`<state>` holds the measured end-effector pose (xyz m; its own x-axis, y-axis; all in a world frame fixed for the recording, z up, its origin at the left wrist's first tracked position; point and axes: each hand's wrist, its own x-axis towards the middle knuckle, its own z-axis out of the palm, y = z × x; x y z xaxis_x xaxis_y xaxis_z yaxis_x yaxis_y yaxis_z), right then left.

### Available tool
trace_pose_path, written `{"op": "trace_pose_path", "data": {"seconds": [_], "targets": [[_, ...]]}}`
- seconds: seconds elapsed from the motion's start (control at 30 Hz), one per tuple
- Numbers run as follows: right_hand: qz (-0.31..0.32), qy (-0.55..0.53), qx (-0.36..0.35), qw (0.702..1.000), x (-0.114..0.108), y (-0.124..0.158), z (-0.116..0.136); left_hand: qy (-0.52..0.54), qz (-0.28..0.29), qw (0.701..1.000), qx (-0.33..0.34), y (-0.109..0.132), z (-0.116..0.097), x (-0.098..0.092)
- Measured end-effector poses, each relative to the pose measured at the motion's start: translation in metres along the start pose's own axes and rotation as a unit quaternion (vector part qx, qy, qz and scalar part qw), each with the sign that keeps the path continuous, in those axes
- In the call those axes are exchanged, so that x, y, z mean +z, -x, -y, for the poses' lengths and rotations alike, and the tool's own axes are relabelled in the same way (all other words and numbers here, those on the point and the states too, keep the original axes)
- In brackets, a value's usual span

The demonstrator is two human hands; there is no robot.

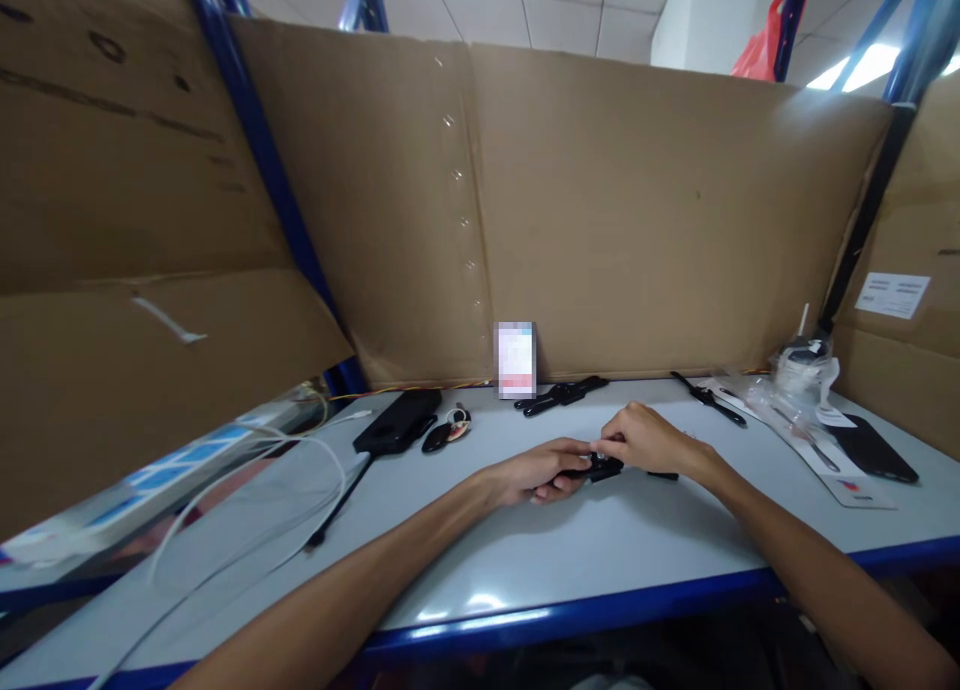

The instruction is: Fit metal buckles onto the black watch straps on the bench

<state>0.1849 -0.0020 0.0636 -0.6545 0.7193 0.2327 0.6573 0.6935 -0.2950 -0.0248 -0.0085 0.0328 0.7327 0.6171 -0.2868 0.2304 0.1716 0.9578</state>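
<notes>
Over the middle of the table [465, 560], my left hand [536, 473] is closed around a small black watch [604, 467], mostly covered by the fingers. My right hand [649, 440] bends down over the same piece, its fingertips pinched together at the upper side; what exactly they grip is hidden. Below the right wrist lies a short black strip [663, 476], perhaps a piece of strap. Behind the hands rest black watches with straps [564, 396], and another slim black watch [709, 400] lies farther right.
A phone with a blurred screen [515, 362] leans on the cardboard wall [600, 210]. At left are a black case [397, 422], keys with a fob [448, 430], white cables [341, 480] and a power strip [172, 470]. A black phone [874, 448] and plastic packaging [787, 410] lie right.
</notes>
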Motion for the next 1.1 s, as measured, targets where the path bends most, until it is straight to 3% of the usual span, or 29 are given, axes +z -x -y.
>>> {"op": "trace_pose_path", "data": {"seconds": [0.2,0.43,1.1], "targets": [[0.029,-0.049,-0.022,0.998,-0.002,0.000,0.006,0.000,0.004,1.000,-0.007,0.000,0.002,-0.002],[-0.010,0.034,-0.010,0.999,-0.005,0.003,0.009,0.013,0.011,1.000,-0.014,-0.002,0.004,-0.004],[0.016,0.169,-0.002,0.985,-0.002,0.006,0.012,0.006,0.005,1.000,0.011,0.000,0.000,0.000]]}}
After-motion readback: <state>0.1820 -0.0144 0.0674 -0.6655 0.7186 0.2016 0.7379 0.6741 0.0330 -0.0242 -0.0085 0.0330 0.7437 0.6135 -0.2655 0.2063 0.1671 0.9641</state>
